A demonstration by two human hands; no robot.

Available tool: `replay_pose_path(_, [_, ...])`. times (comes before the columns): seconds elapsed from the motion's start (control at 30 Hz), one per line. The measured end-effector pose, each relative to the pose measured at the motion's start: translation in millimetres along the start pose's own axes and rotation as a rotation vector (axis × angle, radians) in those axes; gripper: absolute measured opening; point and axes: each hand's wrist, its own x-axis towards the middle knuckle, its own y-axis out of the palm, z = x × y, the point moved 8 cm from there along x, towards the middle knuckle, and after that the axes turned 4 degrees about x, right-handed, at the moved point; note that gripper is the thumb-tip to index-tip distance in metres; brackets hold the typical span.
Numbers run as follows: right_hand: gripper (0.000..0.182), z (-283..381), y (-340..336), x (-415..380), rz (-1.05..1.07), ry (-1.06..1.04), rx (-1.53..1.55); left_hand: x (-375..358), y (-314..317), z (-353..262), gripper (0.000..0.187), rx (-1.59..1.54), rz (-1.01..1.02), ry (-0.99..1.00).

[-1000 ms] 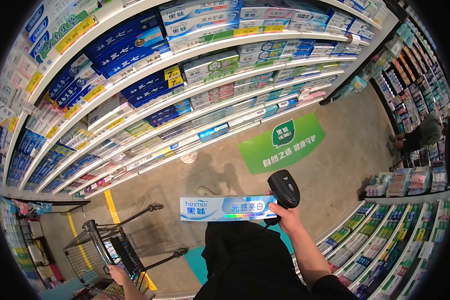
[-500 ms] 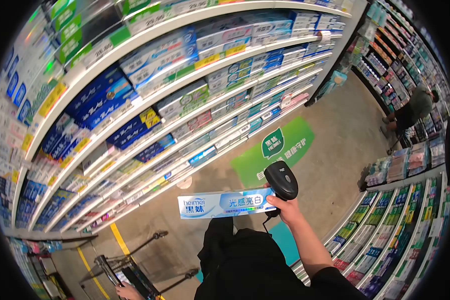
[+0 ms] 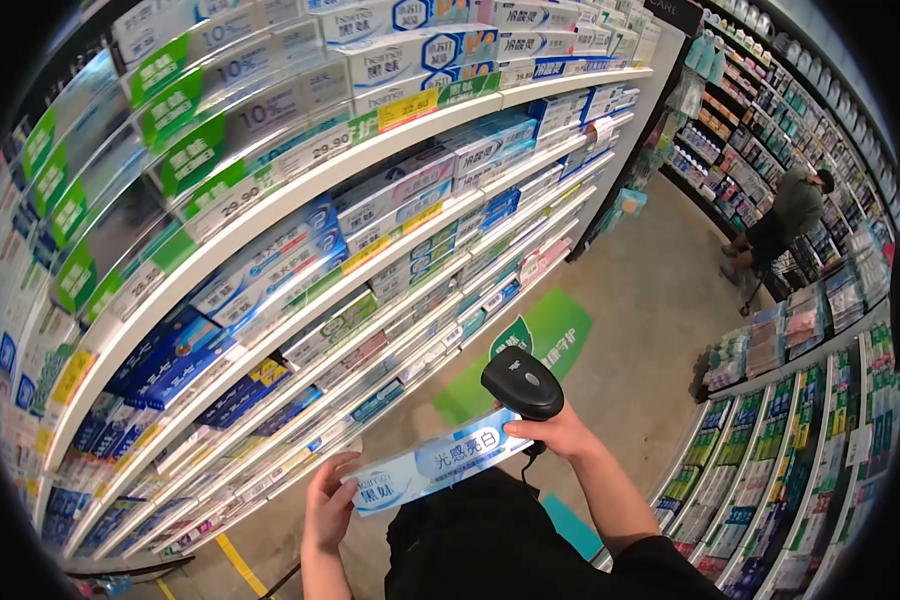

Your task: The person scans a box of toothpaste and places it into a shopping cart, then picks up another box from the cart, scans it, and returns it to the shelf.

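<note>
My right hand (image 3: pixel 560 432) grips a black handheld barcode scanner (image 3: pixel 523 383) together with the right end of a long white-and-blue toothpaste box (image 3: pixel 430 465). Its thumb lies on the box's printed front. The box is tilted, its left end lower, and its front faces up toward me. At that left end my left hand (image 3: pixel 330 505) has its fingers curled against the edge of the box. A cable hangs below the scanner, partly hidden by my right hand.
Curved-looking shelves (image 3: pixel 300 180) packed with toothpaste boxes rise on the left. A lower shelf unit (image 3: pixel 740 470) stands at the right. Farther up the aisle, a person (image 3: pixel 790 215) stands by more shelves. A green floor sticker (image 3: pixel 560 330) lies ahead.
My left hand has left the cart handle and come up to the box's left end. The box has tilted, and my right hand with the scanner has shifted slightly left and down.
</note>
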Motion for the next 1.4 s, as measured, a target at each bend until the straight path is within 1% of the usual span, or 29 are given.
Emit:
replay_pose_path(0.03, [0.048,-3,-7,5,-0.027,0.031,0.026,11,9,-4,0.048,0.024,0.005,0.001])
replay_pose_path(0.13, [0.046,-12,-30,22,-0.069,0.092,0.067,35,44,0,0.042,-0.021,-0.008,-0.083])
replay_pose_path(0.17, [0.046,-13,-37,31,-0.072,0.105,0.075,47,43,10,0.039,-0.022,-0.093,-0.109])
replay_pose_path(0.27, [0.037,3,-54,67,-0.044,-0.018,-0.033,75,43,22,0.039,0.014,-0.222,-0.118])
replay_pose_path(0.3, [0.032,3,-65,79,-0.062,0.009,-0.017,83,51,14,0.032,-0.055,-0.294,-0.092])
replay_pose_path(0.37, [0.024,3,-88,108,-0.083,0.076,0.014,102,62,-1,0.031,-0.051,-0.388,0.006])
replay_pose_path(0.43, [0.014,4,-123,136,-0.137,0.101,0.029,116,65,-10,0.029,-0.021,-0.489,0.065])
replay_pose_path(0.47, [0.010,6,-141,152,-0.157,0.100,0.034,124,64,-15,0.029,-0.025,-0.528,0.134])
replay_pose_path(0.53, [0.008,16,-169,174,-0.126,0.042,0.048,136,69,-29,0.028,-0.072,-0.631,0.194])
replay_pose_path(0.57, [0.010,24,-172,183,-0.050,0.025,0.074,141,67,-33,0.029,-0.078,-0.675,0.216])
replay_pose_path(0.6, [0.017,24,-177,190,0.059,0.021,0.040,143,70,-35,0.029,-0.128,-0.731,0.202])
replay_pose_path(0.67, [0.029,53,-159,193,0.147,0.041,-0.094,149,78,-38,0.030,-0.235,-0.826,0.174])
replay_pose_path(0.7, [0.041,52,-161,194,0.117,-0.043,-0.258,153,80,-38,0.032,-0.232,-0.826,0.156])
replay_pose_path(0.73, [0.044,66,-150,195,0.253,-0.260,-0.331,158,85,-38,0.032,-0.260,-0.843,0.140])
replay_pose_path(0.8, [0.041,77,-136,200,0.418,-0.273,-0.276,164,96,-36,0.032,-0.314,-0.873,0.101])
replay_pose_path(0.83, [0.039,80,-130,203,0.458,-0.255,-0.212,165,97,-34,0.032,-0.323,-0.886,0.096])
replay_pose_path(0.93, [0.038,62,-126,214,0.686,-0.217,-0.210,170,103,-38,0.031,-0.243,-0.878,0.166])
replay_pose_path(0.97, [0.036,62,-125,218,0.713,-0.249,-0.265,171,108,-44,0.031,-0.197,-0.876,0.206])
replay_pose_path(1.07, [0.037,57,-151,237,0.271,-0.129,-0.165,176,121,-64,0.029,-0.064,-0.871,0.319])
replay_pose_path(1.1, [0.034,53,-157,248,0.202,-0.011,-0.013,178,124,-69,0.029,-0.020,-0.869,0.350])
replay_pose_path(1.13, [0.030,61,-152,260,0.266,0.001,0.126,179,128,-74,0.028,0.023,-0.866,0.378])
replay_pose_path(1.17, [0.026,73,-155,269,0.191,-0.053,0.092,181,134,-78,0.031,0.035,-0.821,0.365])
replay_pose_path(1.2, [0.023,82,-157,276,0.115,-0.112,0.059,181,136,-79,0.032,0.066,-0.818,0.396])
replay_pose_path(1.23, [0.019,83,-157,281,0.104,-0.132,0.068,183,136,-80,0.033,0.097,-0.813,0.433])
replay_pose_path(1.33, [0.017,95,-153,278,0.165,-0.159,-0.033,189,146,-91,0.040,0.214,-0.800,0.512])
replay_pose_path(1.37, [0.017,102,-150,278,0.154,-0.252,-0.039,191,150,-96,0.041,0.278,-0.810,0.545])
replay_pose_path(1.4, [0.019,100,-150,280,0.175,-0.233,-0.029,194,154,-100,0.042,0.340,-0.821,0.576])
